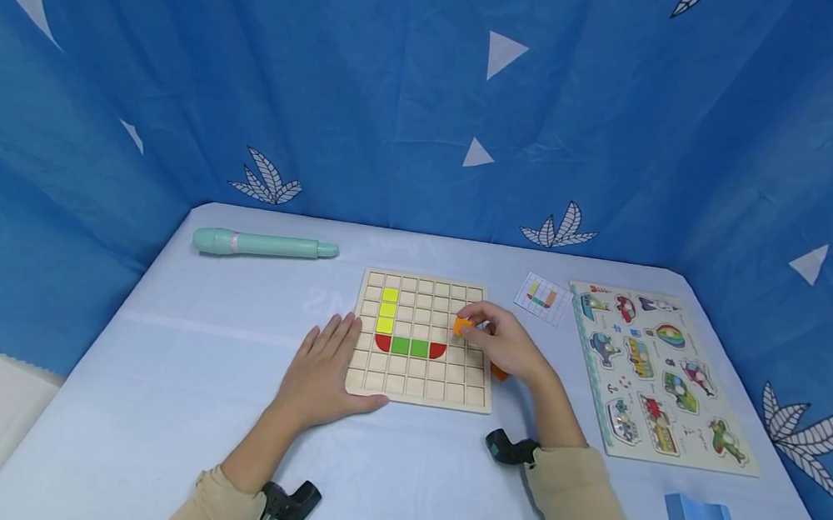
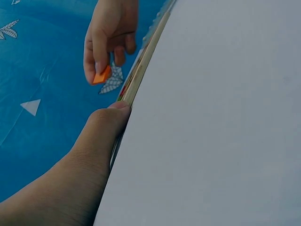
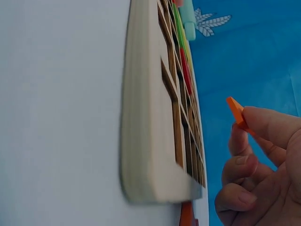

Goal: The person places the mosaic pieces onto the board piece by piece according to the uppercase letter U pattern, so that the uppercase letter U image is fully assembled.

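Note:
A wooden grid board (image 1: 419, 387) lies on the table. Yellow square tiles (image 1: 387, 309) run in a column on its left, and below them a row has green tiles (image 1: 410, 347) between two red rounded corner tiles (image 1: 438, 351). My right hand (image 1: 502, 339) pinches an orange tile (image 3: 236, 113) between thumb and forefinger, held above the board's right side. My left hand (image 1: 322, 376) lies flat with fingers spread at the board's left edge; its thumb (image 2: 120, 106) touches the front edge. More orange (image 1: 499, 372) shows beside the board's right edge, partly hidden under the right hand.
Behind the board to the right is a small pattern card (image 1: 542, 299). A picture puzzle board (image 1: 668, 385) occupies the right side of the table. A mint-green microphone-shaped object (image 1: 267, 246) lies back left, and a blue curved piece (image 1: 699, 514) sits front right.

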A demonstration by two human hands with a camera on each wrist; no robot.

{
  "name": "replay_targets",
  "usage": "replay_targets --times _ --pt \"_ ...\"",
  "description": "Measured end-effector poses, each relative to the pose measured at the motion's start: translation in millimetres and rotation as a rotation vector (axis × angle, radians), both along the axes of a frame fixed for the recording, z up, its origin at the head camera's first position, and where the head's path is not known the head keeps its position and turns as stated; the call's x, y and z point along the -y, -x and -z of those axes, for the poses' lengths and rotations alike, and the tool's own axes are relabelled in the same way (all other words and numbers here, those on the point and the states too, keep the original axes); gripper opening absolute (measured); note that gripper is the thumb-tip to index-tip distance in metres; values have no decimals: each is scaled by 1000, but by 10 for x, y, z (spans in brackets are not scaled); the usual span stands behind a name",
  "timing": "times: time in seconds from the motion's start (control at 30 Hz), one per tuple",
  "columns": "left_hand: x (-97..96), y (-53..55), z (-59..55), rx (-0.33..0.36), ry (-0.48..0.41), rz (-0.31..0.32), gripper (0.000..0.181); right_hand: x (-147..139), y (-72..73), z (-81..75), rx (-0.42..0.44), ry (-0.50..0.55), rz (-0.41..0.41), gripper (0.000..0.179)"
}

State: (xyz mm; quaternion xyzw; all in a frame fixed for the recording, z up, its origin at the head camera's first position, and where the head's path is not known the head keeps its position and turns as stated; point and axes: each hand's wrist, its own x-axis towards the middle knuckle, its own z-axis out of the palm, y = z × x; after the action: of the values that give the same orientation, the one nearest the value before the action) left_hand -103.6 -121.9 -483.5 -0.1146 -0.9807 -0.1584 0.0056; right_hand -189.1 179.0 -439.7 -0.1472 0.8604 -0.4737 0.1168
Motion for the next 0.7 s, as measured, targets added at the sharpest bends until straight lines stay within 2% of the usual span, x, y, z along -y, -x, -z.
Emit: replay_targets --times 0.7 --pt "-3 -4 13 -7 -1 -5 122 237 4 14 -9 -6 -36 18"
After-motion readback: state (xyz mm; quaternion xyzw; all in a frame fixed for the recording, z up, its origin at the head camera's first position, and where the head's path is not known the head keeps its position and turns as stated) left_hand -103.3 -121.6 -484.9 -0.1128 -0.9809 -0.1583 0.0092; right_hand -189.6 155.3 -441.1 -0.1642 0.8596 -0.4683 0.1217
